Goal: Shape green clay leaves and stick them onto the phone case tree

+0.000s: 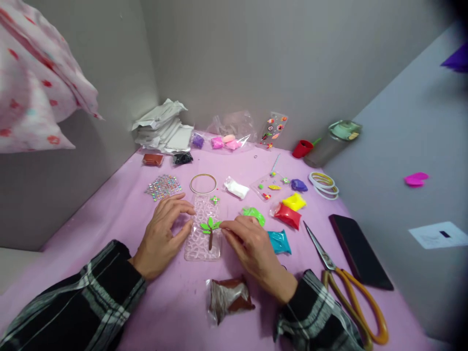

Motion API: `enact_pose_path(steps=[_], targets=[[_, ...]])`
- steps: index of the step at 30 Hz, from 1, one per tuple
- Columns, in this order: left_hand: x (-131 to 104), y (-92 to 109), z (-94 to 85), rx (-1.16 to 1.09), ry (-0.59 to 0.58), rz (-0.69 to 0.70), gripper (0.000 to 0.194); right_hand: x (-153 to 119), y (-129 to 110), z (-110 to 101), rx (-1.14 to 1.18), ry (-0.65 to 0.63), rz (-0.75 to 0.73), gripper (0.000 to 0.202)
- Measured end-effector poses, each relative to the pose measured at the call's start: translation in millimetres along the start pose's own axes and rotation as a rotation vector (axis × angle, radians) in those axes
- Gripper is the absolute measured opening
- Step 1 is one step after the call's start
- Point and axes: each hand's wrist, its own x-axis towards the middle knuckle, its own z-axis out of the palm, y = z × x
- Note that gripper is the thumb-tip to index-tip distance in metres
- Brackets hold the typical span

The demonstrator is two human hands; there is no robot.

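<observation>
A clear phone case with a web-like pattern lies flat on the pink tabletop. On it is a small palm tree of clay, with a brown trunk and green leaves. A small green flower sits near the case's top right corner. My left hand is open, fingers stretched, its fingertips at the case's left edge. From the right, my right hand reaches over the case edge, thumb and forefinger pinched at the tip of the right-hand green clay leaf. The fingertips partly hide that leaf.
A brown clay packet lies in front; green, blue and red packets lie to the right. Scissors and a black phone are farther right. Rhinestones and a bangle-like ring lie behind.
</observation>
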Motion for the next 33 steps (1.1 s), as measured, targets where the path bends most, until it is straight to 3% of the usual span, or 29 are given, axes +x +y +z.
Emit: enact_pose_path(steps=[3, 6, 10, 14, 16, 20, 24, 28, 30, 33], targets=[[1, 0, -1.9, -0.004, 0.020, -0.016, 0.010, 3, 5, -22, 0.019, 0.150, 0.022, 0.016], [1, -1, -2.9, -0.018, 0.053, -0.030, 0.007, 4, 15, -48, 0.037, 0.215, 0.139, 0.022], [2, -7, -3.3, -0.029, 0.145, -0.050, 0.023, 0, 37, -77, 0.074, 0.109, 0.238, 0.018], [2, -5, -14.1, -0.014, 0.261, -0.061, 0.024, -18, 52, -93, 0.074, 0.002, 0.293, 0.014], [-4, 4, -23.9, -0.015, 0.305, -0.086, 0.018, -30, 54, -96, 0.028, -0.063, 0.251, 0.025], [-33, 36, -38.7, -0.079, 0.250, -0.192, 0.012, -47, 51, -91, -0.109, -0.209, 0.155, 0.060], [-72, 56, -35.7, -0.069, 0.162, -0.293, 0.011, -52, 49, -80, -0.197, -0.233, 0.133, 0.059], [-91, 49, -24.4, 0.063, 0.055, -0.200, 0.017, -55, 52, -75, -0.178, -0.197, 0.151, 0.052], [-91, 42, -19.2, 0.112, -0.021, -0.057, 0.021, -57, 54, -74, -0.116, -0.145, 0.179, 0.051], [-83, 35, -12.5, 0.177, -0.089, 0.022, 0.026, -59, 55, -71, 0.048, -0.043, 0.240, 0.048]])
